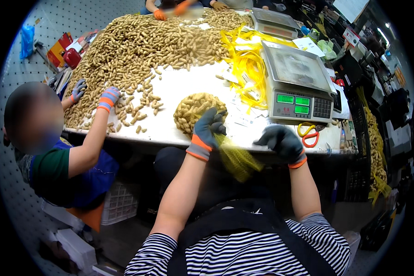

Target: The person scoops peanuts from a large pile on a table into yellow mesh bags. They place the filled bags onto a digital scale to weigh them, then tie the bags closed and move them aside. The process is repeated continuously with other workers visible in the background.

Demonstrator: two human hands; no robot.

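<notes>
A yellow mesh net bag (195,110) filled with peanuts rests near the front edge of the white table. My left hand (208,129), in a dark glove with a grey and orange cuff, is closed round the bag's gathered neck. The loose yellow net end (237,158) hangs below that hand, over the table edge. To its right, my right hand (280,141) hovers by the edge in front of the scale (298,87). Its fingers point left and look apart, with nothing visible in them. Orange-and-yellow-handled scissors (309,134) lie just to the right of it.
A big heap of loose peanuts (147,43) covers the table's far left. Yellow net bags (246,64) with white tags lie beside the scale. A co-worker's gloved hand (108,97) touches peanuts at left; another person's orange gloves (160,14) show at the far side. A second scale (275,23) stands behind.
</notes>
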